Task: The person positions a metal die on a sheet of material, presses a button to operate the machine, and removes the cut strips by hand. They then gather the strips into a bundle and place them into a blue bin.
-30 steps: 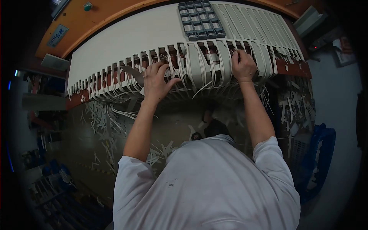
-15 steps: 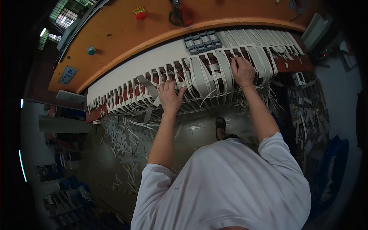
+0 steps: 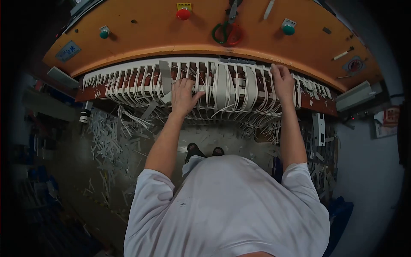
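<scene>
A white sheet (image 3: 128,70), cut into a row of slots and narrow strips, lies across a red-brown bed. Its strips hang over the front edge. My left hand (image 3: 184,98) rests on the strips left of the middle, fingers stretched forward and thumb apart. Beside it stand loose grey strips (image 3: 165,78). To the right, my right hand (image 3: 283,85) reaches the sheet's far edge, its fingers bent and slightly apart; what its fingertips touch is hard to make out. A blue-grey gridded block (image 3: 237,61) shows only partly under the machine's orange front.
The orange machine front (image 3: 150,30) carries a red button (image 3: 183,14), green buttons (image 3: 288,29) and scissors with green and red handles (image 3: 227,33). Cut scraps (image 3: 107,145) litter the floor at left. A metal bracket (image 3: 319,129) hangs at right.
The sheet and gridded block have slid away from me, under the orange front. My right hand has moved forward to the far edge; my left stays on the strips. The camera view has turned.
</scene>
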Demonstrator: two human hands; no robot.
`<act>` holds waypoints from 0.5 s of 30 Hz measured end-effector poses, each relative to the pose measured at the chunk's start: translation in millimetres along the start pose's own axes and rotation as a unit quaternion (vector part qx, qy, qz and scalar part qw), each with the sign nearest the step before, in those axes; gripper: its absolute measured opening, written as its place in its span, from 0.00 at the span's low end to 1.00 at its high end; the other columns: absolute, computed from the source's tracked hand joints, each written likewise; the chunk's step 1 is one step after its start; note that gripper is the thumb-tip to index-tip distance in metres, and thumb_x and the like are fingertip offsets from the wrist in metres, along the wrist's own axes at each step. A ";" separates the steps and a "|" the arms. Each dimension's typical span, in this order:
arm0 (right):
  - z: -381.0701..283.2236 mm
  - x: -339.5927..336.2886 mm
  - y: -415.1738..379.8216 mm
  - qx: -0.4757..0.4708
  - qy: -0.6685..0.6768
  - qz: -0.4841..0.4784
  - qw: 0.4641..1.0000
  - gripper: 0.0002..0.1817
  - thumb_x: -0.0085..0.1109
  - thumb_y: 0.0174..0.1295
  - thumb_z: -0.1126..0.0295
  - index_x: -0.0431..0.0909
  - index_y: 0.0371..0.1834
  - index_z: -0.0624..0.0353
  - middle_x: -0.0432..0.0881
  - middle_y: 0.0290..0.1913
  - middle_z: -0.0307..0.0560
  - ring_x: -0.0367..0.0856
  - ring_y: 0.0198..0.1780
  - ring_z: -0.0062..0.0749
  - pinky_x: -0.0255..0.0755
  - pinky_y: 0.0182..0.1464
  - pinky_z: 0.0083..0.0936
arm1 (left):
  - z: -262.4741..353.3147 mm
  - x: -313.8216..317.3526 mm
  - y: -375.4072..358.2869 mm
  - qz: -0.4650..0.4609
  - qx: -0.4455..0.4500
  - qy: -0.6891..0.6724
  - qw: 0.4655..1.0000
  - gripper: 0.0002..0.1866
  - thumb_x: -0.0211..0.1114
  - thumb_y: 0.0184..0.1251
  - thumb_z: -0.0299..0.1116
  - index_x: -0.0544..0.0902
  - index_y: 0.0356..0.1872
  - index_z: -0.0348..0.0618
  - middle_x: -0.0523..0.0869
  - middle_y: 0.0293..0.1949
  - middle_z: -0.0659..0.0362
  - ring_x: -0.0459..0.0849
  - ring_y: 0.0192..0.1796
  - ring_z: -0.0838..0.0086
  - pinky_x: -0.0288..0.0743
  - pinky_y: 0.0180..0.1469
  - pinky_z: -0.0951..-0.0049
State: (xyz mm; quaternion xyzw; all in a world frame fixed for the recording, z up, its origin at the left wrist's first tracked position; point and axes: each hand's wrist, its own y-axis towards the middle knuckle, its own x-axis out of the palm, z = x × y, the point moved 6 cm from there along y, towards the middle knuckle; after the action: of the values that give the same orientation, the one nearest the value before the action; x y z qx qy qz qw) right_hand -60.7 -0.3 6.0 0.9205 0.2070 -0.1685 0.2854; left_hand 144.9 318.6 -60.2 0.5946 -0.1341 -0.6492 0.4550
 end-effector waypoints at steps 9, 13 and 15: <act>-101.7 -42.3 85.2 -0.090 -0.069 0.020 0.993 0.17 0.65 0.70 0.54 0.87 0.39 0.60 0.90 0.36 0.41 0.84 0.40 0.24 0.76 0.44 0.30 | -3.5 -0.2 -2.8 0.031 0.004 -0.021 0.999 0.23 0.80 0.54 0.45 0.81 0.42 0.43 0.81 0.44 0.56 0.77 0.53 0.55 0.69 0.56 0.57; -32.9 -1.9 29.3 -0.079 0.008 0.003 0.997 0.18 0.64 0.72 0.55 0.86 0.44 0.62 0.90 0.38 0.48 0.88 0.43 0.31 0.78 0.46 0.32 | -5.0 1.5 -3.8 0.028 -0.006 -0.021 0.999 0.23 0.80 0.53 0.45 0.81 0.43 0.43 0.81 0.45 0.53 0.77 0.53 0.54 0.70 0.58 0.56; 9.0 26.1 -7.5 -0.031 -0.035 -0.044 0.998 0.20 0.64 0.72 0.53 0.86 0.46 0.62 0.90 0.39 0.49 0.89 0.44 0.34 0.79 0.48 0.33 | -6.8 0.8 -4.2 0.036 -0.007 -0.028 0.999 0.24 0.81 0.53 0.44 0.81 0.44 0.43 0.81 0.45 0.52 0.77 0.54 0.53 0.70 0.58 0.56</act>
State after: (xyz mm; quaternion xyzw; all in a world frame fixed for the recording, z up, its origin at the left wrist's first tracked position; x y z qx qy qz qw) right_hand -43.6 7.4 -15.6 0.8948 0.2422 -0.2064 0.3131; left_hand 149.2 322.8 -65.4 0.5674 -0.1636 -0.6497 0.4788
